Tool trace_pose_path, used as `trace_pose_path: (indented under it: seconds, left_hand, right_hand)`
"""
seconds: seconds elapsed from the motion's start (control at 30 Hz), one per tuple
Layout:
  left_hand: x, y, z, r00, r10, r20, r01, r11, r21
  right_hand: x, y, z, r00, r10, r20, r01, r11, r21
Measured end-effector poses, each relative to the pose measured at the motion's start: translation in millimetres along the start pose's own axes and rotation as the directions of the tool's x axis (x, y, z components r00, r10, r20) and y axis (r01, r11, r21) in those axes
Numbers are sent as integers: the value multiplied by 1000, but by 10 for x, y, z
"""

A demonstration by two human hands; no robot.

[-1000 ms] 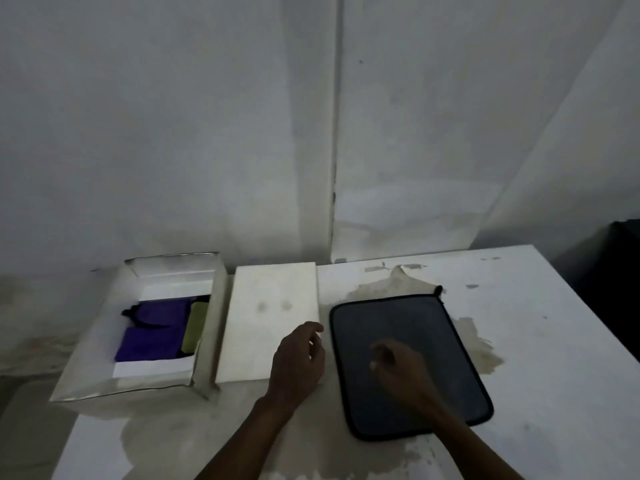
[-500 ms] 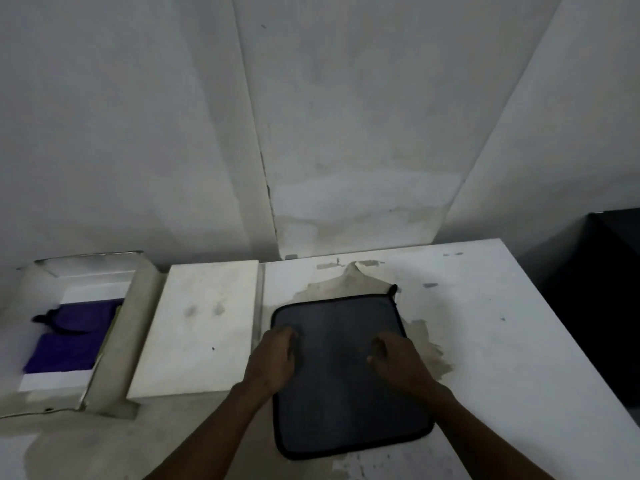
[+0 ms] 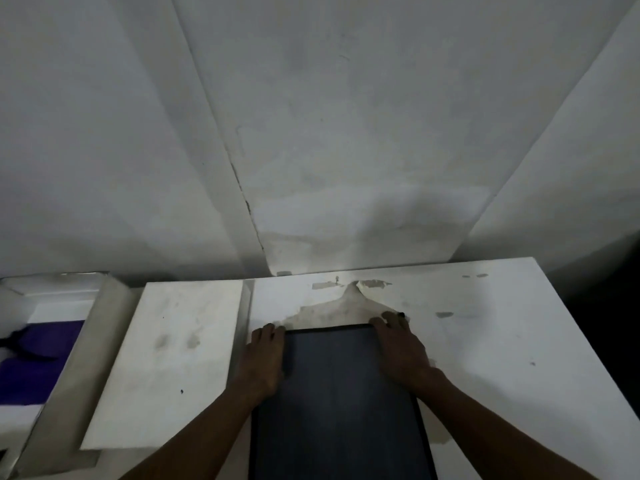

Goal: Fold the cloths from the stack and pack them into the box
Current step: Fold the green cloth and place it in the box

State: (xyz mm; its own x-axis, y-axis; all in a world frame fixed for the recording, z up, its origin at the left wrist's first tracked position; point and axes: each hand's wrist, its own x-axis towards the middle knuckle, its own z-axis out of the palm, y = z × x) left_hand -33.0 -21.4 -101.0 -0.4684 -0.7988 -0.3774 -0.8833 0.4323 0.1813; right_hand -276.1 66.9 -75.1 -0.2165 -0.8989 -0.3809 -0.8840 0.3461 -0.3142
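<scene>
- Grip: left hand and right hand rest on the far corners of the grey cloth, fingertips curled over its far edge; whether they pinch it, cannot tell.
- Cloth lies flat on the counter at 6 o'clock; corner hold probably readies a fold.
- Box at 9 o'clock, purple cloths inside.
- No readable writing or labels.

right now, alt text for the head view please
A person's left hand and right hand take the two far corners of a dark grey cloth lying flat on a white table. At left, an open box holds purple cloths, with a white board beside it.
</scene>
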Motion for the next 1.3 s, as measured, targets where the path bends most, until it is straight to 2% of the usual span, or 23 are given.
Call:
trace_pose_path:
  seconds: [0.17, 0.43, 0.53, 0.67, 0.77, 0.8, 0.9, 0.97, 1.13, 1.3]
  left_hand:
    - [176, 1, 20, 999, -29, 26, 28, 999, 21]
    - [356, -7, -76, 992, -71, 105, 62, 994, 88]
    - [359, -5, -75, 994, -36, 103, 32, 999, 35]
    - [293, 3, -71, 999, 11, 33, -11, 1000, -20]
    - [195, -20, -97, 999, 28, 20, -24, 983, -182]
    - [148, -32, -117, 999, 39, 11, -36, 978, -207]
    - [-41, -74, -195, 996, 78, -49, -87, 964, -251]
    - [-188, -96, -208, 993, 100, -71, -115, 959, -260]
    - [-667, -64, -120, 989, 147, 8, -136, 937, -322]
    - [-1100, -62, 186, 979, 174, 106, -126, 927, -353]
  right_hand:
    - [289, 150, 83, 998, -12, 69, 20, 992, -124]
    - [328, 186, 145, 997, 43, 61, -31, 982, -187]
    - [292, 213, 124, 999, 43, 33, -36, 982, -184]
    - [185, 251, 68, 1000, 20, -7, -21, 987, -156]
    - [92, 317, 65, 987, -46, -151, 40, 998, -41]
    - [41, 323, 35, 985, -69, -158, 66, 998, -19]
    - [-144, 323, -58, 993, -100, -64, 100, 995, -14]
    - [-256, 349, -70, 993, -96, -63, 96, 995, 5]
    - [-656, 461, 95, 987, -156, -23, 157, 986, 47]
    - [-1096, 582, 362, 986, -161, 38, 158, 985, 68]
